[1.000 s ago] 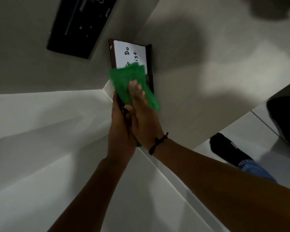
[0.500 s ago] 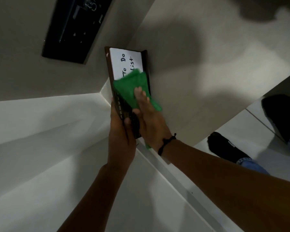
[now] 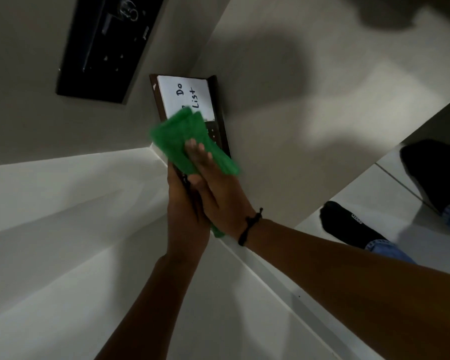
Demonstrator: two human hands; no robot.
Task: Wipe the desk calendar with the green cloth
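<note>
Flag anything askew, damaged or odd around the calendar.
Nothing stands out. The left hand grips the desk calendar by its lower end, the right hand presses the green cloth flat on its face, and the white card sits straight on it. The dim light hides fine marks.

Identify the cloth (image 3: 178, 144) as plain bright green. Your desk calendar (image 3: 214, 131) shows a dark brown frame (image 3: 220, 113) and a white sheet (image 3: 186, 98) with black handwriting. Your wristband (image 3: 248, 226) is black, sock (image 3: 348, 224) black, jeans (image 3: 386, 249) blue.

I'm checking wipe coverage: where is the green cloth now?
In the head view, centre, the green cloth lies under the right hand on the desk calendar, overlapping its white note.
</note>
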